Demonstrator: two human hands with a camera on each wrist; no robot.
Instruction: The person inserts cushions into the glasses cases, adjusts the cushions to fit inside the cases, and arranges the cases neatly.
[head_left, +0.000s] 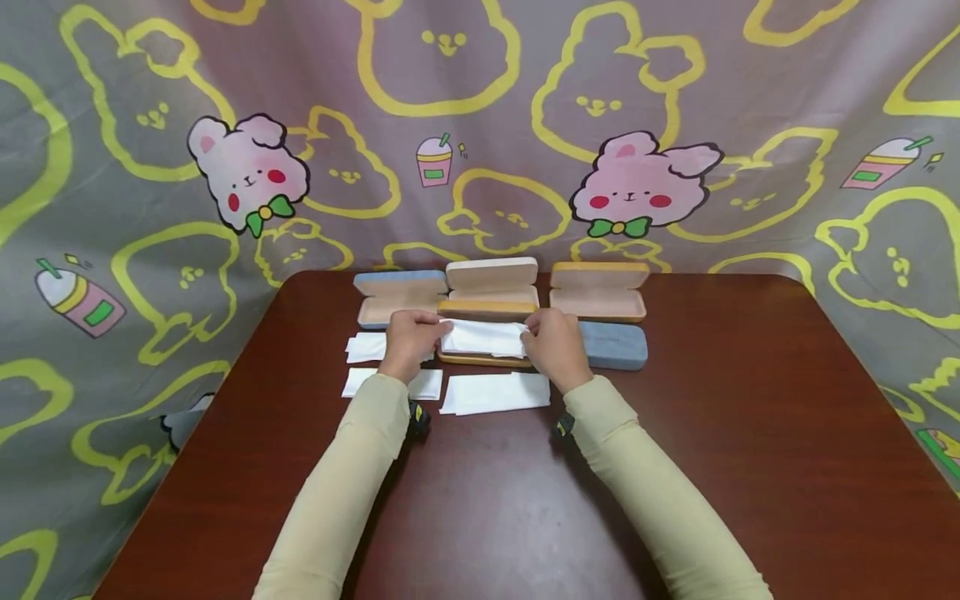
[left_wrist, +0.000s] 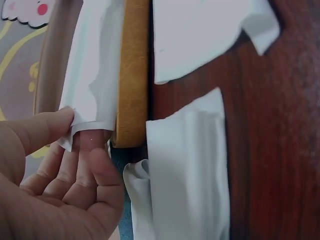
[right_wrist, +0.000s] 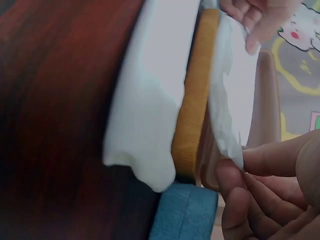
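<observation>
A folded white cloth (head_left: 483, 337) is stretched between both hands over the open yellow glasses case (head_left: 487, 361) in the middle. My left hand (head_left: 410, 343) pinches its left end between thumb and fingers, seen close in the left wrist view, where the cloth (left_wrist: 92, 65) lies along the case's yellow wall (left_wrist: 134, 70). At the other end, my right hand (head_left: 557, 343) pinches the corner, with thumb and fingertips meeting on the cloth in the right wrist view. The case's raised lid (head_left: 487, 307) stands behind the cloth, and most of its inside is hidden.
Behind stand open glasses cases: blue (head_left: 401, 300), white (head_left: 492, 275) and another yellow one (head_left: 598, 292). A closed blue case (head_left: 617, 346) lies beside the right hand. More folded white cloths lie near the left hand (head_left: 365, 347), below it (head_left: 427, 385) and in front of the middle case (head_left: 495, 393).
</observation>
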